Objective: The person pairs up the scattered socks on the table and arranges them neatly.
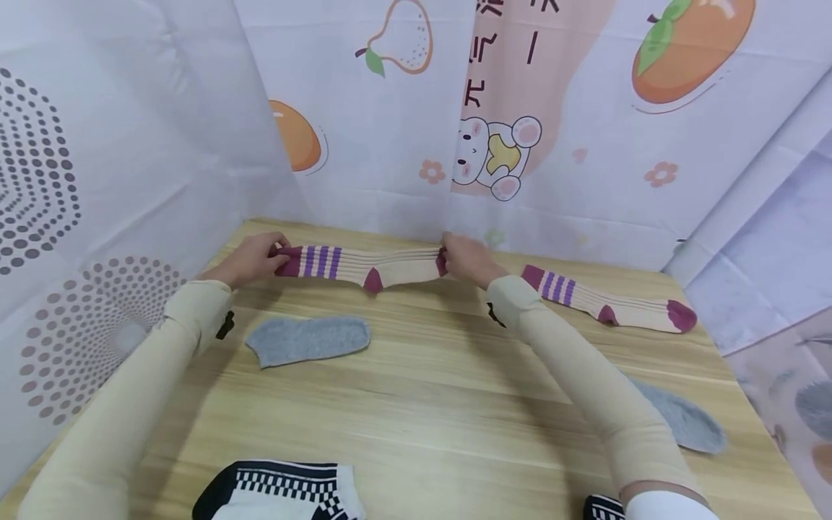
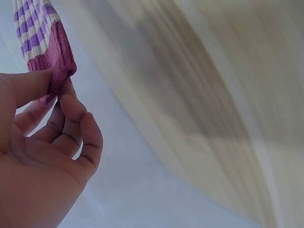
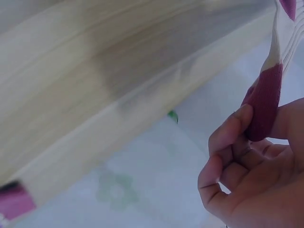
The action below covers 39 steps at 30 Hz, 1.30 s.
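Note:
A cream sock (image 1: pixel 409 266) with purple stripes and maroon cuff, heel and toe stretches between both hands near the table's back edge. My left hand (image 1: pixel 255 258) pinches its maroon cuff (image 2: pixel 61 59) between thumb and fingers. At the other end, my right hand (image 1: pixel 469 258) pinches the maroon toe (image 3: pixel 266 102). The sock hangs level, its heel pointing toward the front. A matching striped sock (image 1: pixel 633 310) lies flat to the right of my right hand. In front of my left hand lies a grey ankle sock (image 1: pixel 310 339).
Another grey sock (image 1: pixel 682 417) lies at the right, partly behind my right forearm. A black-and-white checkered sock (image 1: pixel 279 491) is at the front left, and a black-patterned one (image 1: pixel 601 508) shows at the front right. Printed curtains (image 1: pixel 377 144) stand behind the wooden table (image 1: pixel 416 404).

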Motion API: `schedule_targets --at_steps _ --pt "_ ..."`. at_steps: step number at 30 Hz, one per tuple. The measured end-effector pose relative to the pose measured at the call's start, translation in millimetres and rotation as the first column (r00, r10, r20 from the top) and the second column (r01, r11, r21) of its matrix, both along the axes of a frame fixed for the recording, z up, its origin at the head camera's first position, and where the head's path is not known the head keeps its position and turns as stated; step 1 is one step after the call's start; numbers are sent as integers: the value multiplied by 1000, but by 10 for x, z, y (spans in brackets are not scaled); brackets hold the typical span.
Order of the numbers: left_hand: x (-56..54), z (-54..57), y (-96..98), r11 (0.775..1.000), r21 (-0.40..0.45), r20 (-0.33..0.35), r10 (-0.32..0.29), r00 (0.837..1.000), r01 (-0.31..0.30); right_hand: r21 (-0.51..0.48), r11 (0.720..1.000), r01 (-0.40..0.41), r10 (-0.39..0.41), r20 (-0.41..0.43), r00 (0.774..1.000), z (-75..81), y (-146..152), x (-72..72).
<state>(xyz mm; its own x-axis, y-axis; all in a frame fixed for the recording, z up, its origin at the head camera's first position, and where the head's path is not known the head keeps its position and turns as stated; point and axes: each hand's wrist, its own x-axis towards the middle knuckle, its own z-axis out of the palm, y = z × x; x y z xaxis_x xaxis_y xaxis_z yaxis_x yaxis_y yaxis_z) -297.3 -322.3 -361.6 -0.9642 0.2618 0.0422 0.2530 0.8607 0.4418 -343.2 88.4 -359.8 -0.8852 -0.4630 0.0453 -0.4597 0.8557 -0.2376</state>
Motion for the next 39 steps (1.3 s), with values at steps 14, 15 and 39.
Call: schedule_targets --at_steps 14,15,39 --pt "285 154 580 986 68 6 -152 988 151 -65 998 3 -2 11 1000 155 788 551" --pt "313 148 621 984 68 2 -165 986 165 -72 997 2 -1 9 1000 154 845 601" --pt "1226 -75 1273 938 134 105 -333 937 319 -25 987 -156 157 7 988 -114 1679 1752"
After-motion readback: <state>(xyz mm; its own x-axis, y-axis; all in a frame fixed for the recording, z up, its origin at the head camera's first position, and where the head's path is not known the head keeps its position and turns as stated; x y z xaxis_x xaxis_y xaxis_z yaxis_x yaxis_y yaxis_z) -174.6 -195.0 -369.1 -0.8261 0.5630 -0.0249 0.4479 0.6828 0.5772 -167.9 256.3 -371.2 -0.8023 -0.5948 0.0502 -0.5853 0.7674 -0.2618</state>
